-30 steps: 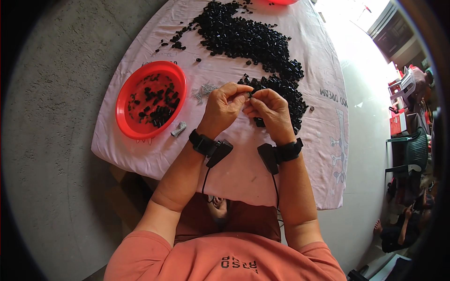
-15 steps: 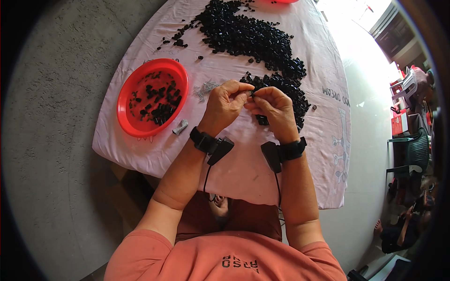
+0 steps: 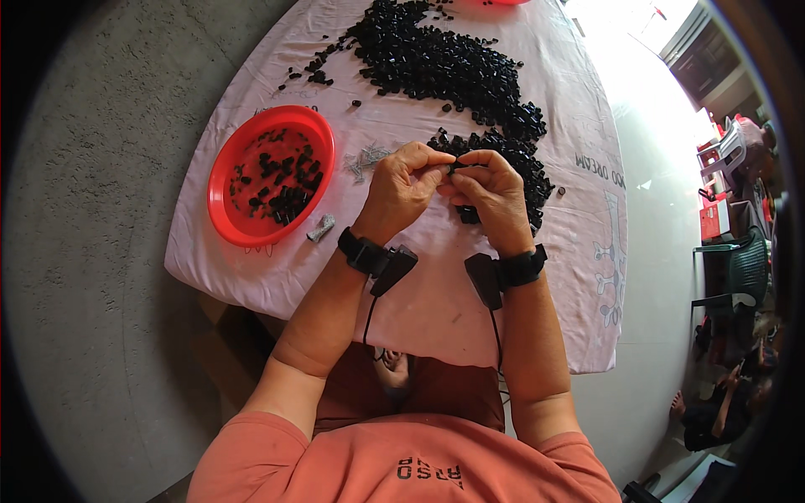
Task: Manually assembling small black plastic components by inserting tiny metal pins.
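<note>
My left hand [image 3: 407, 191] and my right hand [image 3: 496, 199] meet at the fingertips above the table, both in a pinch. Between them is a small black piece [image 3: 455, 164], mostly covered by the fingers. Behind and beside my right hand spreads a heap of small black plastic pieces [image 3: 436, 67], running to the far side. Left of my left hand lie thin, clear-grey slivers [image 3: 366, 159]. Closer to me is a short, crumpled silvery-grey roll [image 3: 320, 228]. A round red basin [image 3: 220, 214] farther left holds loose black pieces.
A pale pink cloth [image 3: 402, 310] covers the table, whose near edge is by my lap. Part of another red container [image 3: 501, 2] shows at the far edge. On the right stand a green chair [image 3: 742, 268] and a white chair [image 3: 728, 151]; a seated person [image 3: 713, 419] is beyond.
My hands stay together in nearly the same place. The fingertips have shifted slightly around the small piece, which shows less clearly now.
</note>
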Demonstrator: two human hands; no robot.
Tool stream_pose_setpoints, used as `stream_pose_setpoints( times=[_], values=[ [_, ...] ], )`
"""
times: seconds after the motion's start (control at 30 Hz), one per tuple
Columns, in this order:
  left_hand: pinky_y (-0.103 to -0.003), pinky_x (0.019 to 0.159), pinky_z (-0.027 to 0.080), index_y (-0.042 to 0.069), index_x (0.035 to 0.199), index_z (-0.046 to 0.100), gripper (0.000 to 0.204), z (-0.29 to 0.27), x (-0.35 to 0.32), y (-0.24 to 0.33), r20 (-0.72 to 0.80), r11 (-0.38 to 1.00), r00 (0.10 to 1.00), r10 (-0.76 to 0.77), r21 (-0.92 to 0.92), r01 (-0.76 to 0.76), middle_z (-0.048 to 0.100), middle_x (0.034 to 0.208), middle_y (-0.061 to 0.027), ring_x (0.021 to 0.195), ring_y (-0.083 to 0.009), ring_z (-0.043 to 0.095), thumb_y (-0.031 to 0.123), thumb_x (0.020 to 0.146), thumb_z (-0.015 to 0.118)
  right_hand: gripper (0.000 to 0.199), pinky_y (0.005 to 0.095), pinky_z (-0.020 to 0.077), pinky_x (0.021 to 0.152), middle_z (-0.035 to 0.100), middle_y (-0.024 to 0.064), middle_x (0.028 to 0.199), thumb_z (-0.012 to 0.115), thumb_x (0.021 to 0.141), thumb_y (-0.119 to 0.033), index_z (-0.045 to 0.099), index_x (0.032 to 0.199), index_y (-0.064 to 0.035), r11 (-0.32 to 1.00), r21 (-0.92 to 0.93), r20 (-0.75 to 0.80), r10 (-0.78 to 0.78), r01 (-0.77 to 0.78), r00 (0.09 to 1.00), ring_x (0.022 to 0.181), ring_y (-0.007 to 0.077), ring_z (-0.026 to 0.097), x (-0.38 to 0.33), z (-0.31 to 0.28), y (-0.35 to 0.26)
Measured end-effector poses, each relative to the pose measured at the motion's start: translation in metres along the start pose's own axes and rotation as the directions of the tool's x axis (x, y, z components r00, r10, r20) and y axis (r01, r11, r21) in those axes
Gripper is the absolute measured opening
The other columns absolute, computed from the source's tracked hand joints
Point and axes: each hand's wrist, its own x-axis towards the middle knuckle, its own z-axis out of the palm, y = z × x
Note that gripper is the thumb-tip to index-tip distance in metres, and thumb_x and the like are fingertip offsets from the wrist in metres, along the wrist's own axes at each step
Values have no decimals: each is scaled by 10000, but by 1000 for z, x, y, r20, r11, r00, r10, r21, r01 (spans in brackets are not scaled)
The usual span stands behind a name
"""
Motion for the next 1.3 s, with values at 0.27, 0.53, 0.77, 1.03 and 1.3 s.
stream_pose_setpoints(
  times=[0.27,0.53,0.77,1.03,1.3],
  values=[
    [-269,796,523,26,1064,725,234,-1,-1,6,30,998,998,61,15,-61,664,999,-69,908,-139,640,-67,871,631,213,224,588,676,730,131,988,643,934,21,566,1132,-1,999,43,-31,20,-19,999,866,168,732,0,0,2],
    [-302,856,525,50,1156,704,388,4,-1,10,2,977,985,173,127,-172,652,1095,-94,962,-206,648,-41,780,736,215,230,587,718,735,137,1032,659,947,-37,590,1148,-1,994,111,-52,-7,13,999,899,152,721,0,-1,3],
    [-331,869,535,33,1148,700,369,2,0,6,-2,970,980,197,146,-195,661,1086,-112,988,-232,662,8,786,773,269,228,583,742,731,118,1041,636,977,-85,589,1224,10,991,135,-32,9,-5,999,870,126,710,0,0,4],
    [-349,856,538,14,1142,662,318,5,1,3,14,951,971,240,196,-237,664,1075,-136,964,-278,675,-10,827,700,286,219,568,743,732,95,1028,627,987,-104,592,1247,10,996,89,-34,-6,9,999,859,93,693,-1,2,3],
    [-353,828,547,10,1165,632,324,4,-1,3,4,958,974,226,182,-223,662,1069,-138,938,-273,683,-44,846,651,351,223,557,738,735,77,1012,622,991,-98,575,1325,-1,999,23,-12,-45,45,999,852,85,682,-2,4,3]
  ],
)
